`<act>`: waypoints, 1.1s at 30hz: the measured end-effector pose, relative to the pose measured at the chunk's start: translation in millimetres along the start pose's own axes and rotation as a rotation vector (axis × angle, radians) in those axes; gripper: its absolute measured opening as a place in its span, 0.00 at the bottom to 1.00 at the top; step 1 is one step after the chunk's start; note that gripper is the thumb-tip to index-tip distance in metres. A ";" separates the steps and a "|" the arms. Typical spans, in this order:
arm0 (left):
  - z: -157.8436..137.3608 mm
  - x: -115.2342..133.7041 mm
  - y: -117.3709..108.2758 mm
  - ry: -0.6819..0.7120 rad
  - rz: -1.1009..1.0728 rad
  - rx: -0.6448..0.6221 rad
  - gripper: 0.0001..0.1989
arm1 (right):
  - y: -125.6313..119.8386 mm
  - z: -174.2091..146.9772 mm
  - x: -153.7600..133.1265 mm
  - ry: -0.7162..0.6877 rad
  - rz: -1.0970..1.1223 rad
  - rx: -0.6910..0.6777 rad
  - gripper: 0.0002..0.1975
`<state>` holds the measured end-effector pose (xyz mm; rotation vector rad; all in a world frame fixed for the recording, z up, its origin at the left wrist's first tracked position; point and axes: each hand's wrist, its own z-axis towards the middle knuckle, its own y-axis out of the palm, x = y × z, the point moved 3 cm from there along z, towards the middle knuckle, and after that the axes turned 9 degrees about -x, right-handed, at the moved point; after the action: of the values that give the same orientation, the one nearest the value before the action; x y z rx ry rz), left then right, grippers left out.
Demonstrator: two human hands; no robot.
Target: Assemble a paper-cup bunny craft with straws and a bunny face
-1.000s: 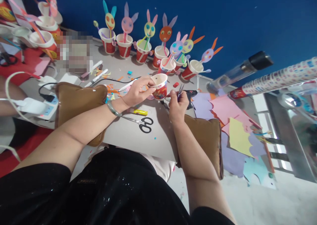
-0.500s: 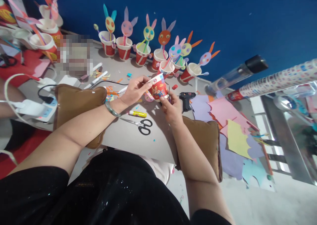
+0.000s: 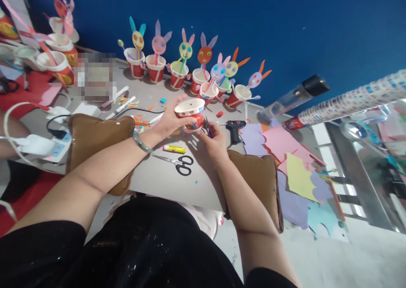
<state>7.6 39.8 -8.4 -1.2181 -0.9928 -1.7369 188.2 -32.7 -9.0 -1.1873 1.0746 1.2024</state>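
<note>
My left hand is closed around a red printed paper cup, its thumb across the front and its white mouth tipped up towards me. A small dark spot shows on the cup's pale inside. Beside the cup, my right hand is closed on a thin, dark, pointed tool; its kind is unclear. The tool's tip is close to the cup's right side, but I cannot tell if it touches. Black-handled scissors and a yellow glue stick lie on the table below my hands.
Red cups with paper rabbits stand along the blue wall. A black glue gun lies right of my hand. Brown cushions flank the work spot. Coloured paper sheets are at the right; a power strip is at the left.
The cup has been turned so that its mouth now faces up and its inside shows. My left thumb now lies over the cup's front. The view has shifted slightly.
</note>
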 end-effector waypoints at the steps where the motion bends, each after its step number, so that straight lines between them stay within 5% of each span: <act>1: 2.2 0.2 -5.3 0.031 0.021 0.050 0.45 | -5.5 0.8 -2.1 -0.019 -0.036 0.056 0.20; 8: 15.3 5.4 -43.8 0.251 0.193 0.299 0.35 | -51.3 8.0 -17.5 -0.091 0.002 0.365 0.21; 11: 16.0 6.6 -48.6 0.256 0.194 0.335 0.36 | -51.3 8.4 -25.0 -0.084 -0.156 0.215 0.17; 16: 17.6 2.9 -49.4 0.247 0.187 0.333 0.35 | -16.1 -3.3 -27.8 -0.021 -0.741 -0.313 0.07; 19: 18.6 1.2 -49.0 0.243 0.189 0.334 0.36 | 0.0 -11.7 -23.4 0.074 -1.056 -0.487 0.04; 23: 17.1 5.0 -43.2 0.242 0.197 0.326 0.35 | 3.2 -16.3 -22.2 0.100 -1.208 -0.597 0.09; 28: 13.3 13.2 -34.4 0.222 0.233 0.324 0.34 | 7.6 -15.0 -25.0 -0.120 -1.220 -0.574 0.14; 33: 10.8 13.7 -29.7 0.187 0.258 0.295 0.34 | 42.4 -8.0 -18.1 -0.206 -1.252 -0.574 0.20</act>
<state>-18.7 59.1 2.5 -0.9317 -0.8990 -1.4171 144.6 -42.8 4.8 -1.6999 -0.2904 0.5614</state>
